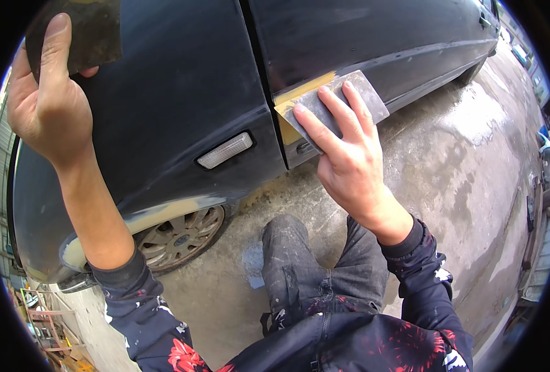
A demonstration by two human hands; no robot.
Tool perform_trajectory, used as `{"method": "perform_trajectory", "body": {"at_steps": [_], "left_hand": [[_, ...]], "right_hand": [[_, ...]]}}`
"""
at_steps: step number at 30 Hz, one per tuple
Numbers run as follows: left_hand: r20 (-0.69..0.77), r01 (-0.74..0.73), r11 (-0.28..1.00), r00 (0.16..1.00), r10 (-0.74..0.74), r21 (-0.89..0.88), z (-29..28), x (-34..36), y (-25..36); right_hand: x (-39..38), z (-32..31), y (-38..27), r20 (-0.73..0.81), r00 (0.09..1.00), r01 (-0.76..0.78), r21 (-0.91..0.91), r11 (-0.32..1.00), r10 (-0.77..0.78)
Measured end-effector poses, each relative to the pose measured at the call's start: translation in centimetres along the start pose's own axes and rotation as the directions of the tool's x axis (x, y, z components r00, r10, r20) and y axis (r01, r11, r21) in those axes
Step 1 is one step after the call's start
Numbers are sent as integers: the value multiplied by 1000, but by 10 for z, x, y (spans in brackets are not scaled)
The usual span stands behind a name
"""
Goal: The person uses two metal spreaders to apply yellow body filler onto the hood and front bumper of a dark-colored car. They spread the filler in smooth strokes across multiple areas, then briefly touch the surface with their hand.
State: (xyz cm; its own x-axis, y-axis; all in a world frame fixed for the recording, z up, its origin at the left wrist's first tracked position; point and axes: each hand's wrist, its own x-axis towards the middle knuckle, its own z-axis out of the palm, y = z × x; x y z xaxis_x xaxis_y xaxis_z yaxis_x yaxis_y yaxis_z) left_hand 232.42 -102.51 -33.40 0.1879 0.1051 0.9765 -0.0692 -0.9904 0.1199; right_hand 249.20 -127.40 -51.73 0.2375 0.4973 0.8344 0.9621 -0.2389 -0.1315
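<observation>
My right hand (pixel 349 161) grips a flat grey filler spreader (pixel 369 102), three fingers laid across its face. The spreader's edge lies against yellow filler (pixel 306 88) on the dark car door (pixel 374 37), just right of the panel gap. At the upper left, my left hand (pixel 52 99) is closed on a dark square plate (pixel 98 34), thumb on its face, held up in front of the fender (pixel 176 74). The plate's top runs out of view.
A clear side lamp (pixel 225 150) sits in the fender, left of the panel gap. Below, pale filler (pixel 176 211) edges the arch over a spoked wheel (pixel 182 239). The concrete floor (pixel 436 180) has wet patches. A metal rack (pixel 48 322) stands at the lower left.
</observation>
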Motion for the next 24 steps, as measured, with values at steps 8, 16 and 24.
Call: {"method": "perform_trajectory", "body": {"at_steps": [8, 16, 24], "left_hand": [[10, 9, 999, 1000, -9, 33, -6, 3, -6], [-70, -72, 997, 995, 74, 36, 9, -9, 16], [80, -349, 829, 933, 351, 436, 1, -4, 8]], "right_hand": [[6, 6, 5, -21, 1000, -6, 0, 1000, 6], [-16, 43, 14, -177, 984, 31, 90, 995, -15], [-37, 54, 21, -210, 977, 39, 58, 998, -27]]}}
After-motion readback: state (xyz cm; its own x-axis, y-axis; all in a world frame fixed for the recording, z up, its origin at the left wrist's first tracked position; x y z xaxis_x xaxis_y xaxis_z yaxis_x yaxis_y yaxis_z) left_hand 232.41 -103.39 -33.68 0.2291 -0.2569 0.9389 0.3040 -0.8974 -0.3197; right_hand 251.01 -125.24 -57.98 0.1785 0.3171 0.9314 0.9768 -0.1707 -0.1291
